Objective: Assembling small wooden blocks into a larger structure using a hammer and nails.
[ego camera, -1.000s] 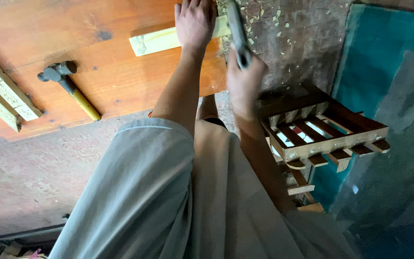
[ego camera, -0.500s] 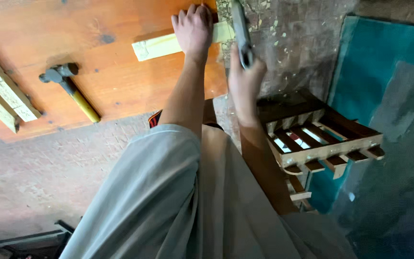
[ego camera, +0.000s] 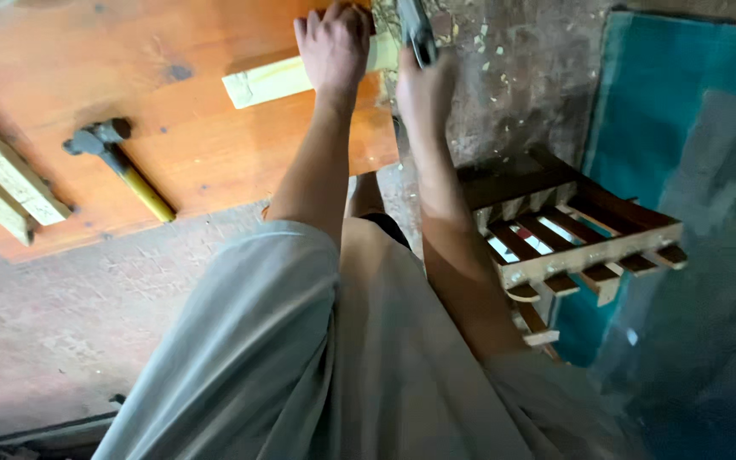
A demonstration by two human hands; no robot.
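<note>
Pressing down with our left hand, palm flat and fingers together, we pin the pale rectangular wooden strip near the right edge of the orange-brown wooden board. Our right hand is closed around a dark grey metal tool just beside the strip's right end. A yellow-handled steel hammer lies toward the board's left edge.

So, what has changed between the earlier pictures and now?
Very little. The left hand stays pressed on the pale wood strip at the edge of the orange board, and the right hand keeps its grip on the dark tool. Only the view shifts slightly. The hammer and slatted wooden crate lie as before.
</note>
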